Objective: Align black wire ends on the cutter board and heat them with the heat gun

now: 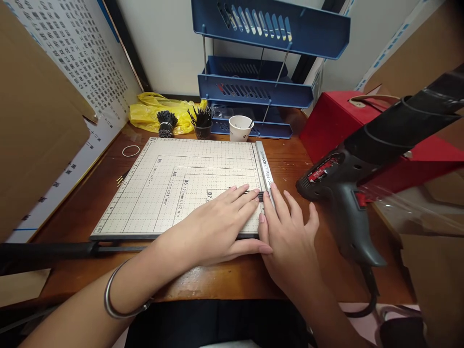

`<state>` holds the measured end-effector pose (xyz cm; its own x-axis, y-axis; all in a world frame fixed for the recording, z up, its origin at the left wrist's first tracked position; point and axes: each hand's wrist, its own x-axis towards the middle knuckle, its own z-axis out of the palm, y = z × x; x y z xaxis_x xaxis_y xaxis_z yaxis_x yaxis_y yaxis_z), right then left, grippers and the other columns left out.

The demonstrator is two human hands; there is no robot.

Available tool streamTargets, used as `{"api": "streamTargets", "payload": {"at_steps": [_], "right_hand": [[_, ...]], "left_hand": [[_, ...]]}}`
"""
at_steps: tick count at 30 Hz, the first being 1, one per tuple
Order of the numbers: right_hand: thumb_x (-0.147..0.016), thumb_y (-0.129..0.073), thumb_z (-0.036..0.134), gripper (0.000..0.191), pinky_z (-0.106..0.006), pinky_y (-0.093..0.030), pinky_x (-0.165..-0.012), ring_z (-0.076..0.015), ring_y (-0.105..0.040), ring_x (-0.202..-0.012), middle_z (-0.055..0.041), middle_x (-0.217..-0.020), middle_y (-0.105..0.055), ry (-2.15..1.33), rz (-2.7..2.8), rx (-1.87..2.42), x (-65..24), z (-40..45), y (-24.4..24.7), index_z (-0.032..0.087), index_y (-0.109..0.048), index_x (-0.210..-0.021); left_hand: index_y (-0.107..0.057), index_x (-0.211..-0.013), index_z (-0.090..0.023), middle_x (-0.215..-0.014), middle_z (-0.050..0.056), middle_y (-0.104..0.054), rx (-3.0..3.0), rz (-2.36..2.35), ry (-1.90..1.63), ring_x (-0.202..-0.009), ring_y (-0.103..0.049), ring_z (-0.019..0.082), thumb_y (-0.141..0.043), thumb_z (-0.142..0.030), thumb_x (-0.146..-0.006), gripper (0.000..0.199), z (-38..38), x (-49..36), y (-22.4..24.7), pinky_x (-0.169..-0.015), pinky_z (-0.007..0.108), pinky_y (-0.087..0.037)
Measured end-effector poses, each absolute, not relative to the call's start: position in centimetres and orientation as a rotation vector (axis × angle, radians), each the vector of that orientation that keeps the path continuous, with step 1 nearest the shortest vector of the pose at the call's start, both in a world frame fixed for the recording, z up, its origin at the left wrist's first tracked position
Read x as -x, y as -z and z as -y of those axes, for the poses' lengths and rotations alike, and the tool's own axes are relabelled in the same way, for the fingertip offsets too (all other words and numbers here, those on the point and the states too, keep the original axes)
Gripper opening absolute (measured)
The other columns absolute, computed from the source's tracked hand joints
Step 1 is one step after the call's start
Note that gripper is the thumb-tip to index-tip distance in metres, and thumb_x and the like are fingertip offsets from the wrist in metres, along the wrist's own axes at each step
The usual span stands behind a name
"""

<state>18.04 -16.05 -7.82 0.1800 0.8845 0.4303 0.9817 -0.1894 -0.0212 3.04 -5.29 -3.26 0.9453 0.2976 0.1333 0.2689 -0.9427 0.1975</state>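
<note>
Aligning seems in hand: left hand (217,220), fingers extended, presses black strands (261,196) on cutter (141,193); right hand (290,237), fingers spread, touches rail (264,166) beside them. Steady pressure seems needed.

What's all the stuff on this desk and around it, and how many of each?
Paper cutter: 1, cream, middle
Metal guide: 1, silver, cutter's right edge
Long handle: 1, black, front left
Thin strips: several, black, at the fingertips
Rubber band: 1, pale, left of cutter
Plastic bag: 1, yellow, back left
Tied bundle: 1, black, by bag
Stick-filled cup: 1, dark, behind cutter
Paper cup: 1, white, behind cutter
Tiered rack: 1, blue, back
Heat gun: 1, grey-black, right
Box: 1, red, back right
Cardboard: uncountable, brown, both sides
Desk: 1, brown, underneath
Bangle: 1, silver, left wrist
Hands: 2, bare, left and right, front
</note>
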Motion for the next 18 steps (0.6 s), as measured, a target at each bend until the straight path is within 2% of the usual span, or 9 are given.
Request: {"api": "streamTargets", "payload": {"at_steps": [6, 12, 18], "right_hand": [[-0.104, -0.032, 0.025, 0.049, -0.075, -0.033, -0.110, -0.0392, -0.052, -0.136, -0.0116, -0.161, -0.044, 0.440, 1.769, 2.221, -17.96, 15.78, 7.55, 0.017, -0.055, -0.147], [-0.103, -0.032, 0.024, 0.049, -0.079, -0.034, -0.106, -0.0418, -0.053, -0.133, -0.0126, -0.157, -0.050, 0.472, 1.778, 2.206, -17.88, 15.73, 7.41, 0.014, -0.058, -0.143], [-0.102, -0.034, 0.023, 0.047, -0.077, -0.031, -0.110, -0.0406, -0.052, -0.135, -0.0127, -0.156, -0.051, 0.476, 1.767, 2.192, -17.89, 15.70, 7.59, 0.017, -0.058, -0.143]], "left_hand": [[-0.041, -0.155, -0.003, -0.165, 0.016, -0.036, -2.904, -0.416, -0.209, -0.156, -0.030, 0.031, -0.025, -0.077, -0.100, 0.094, 5.22, -2.98, 3.44, -0.127, 0.042, -0.026], [-0.043, -0.154, -0.003, -0.163, 0.017, -0.039, -2.940, -0.407, -0.245, -0.154, -0.033, 0.031, -0.020, -0.076, -0.100, 0.094, 5.32, -3.18, 3.73, -0.129, 0.043, -0.020], [-0.043, -0.154, -0.004, -0.163, 0.017, -0.038, -2.930, -0.385, -0.269, -0.155, -0.032, 0.029, -0.019, -0.078, -0.099, 0.095, 5.25, -3.30, 3.93, -0.129, 0.045, -0.018]]}}
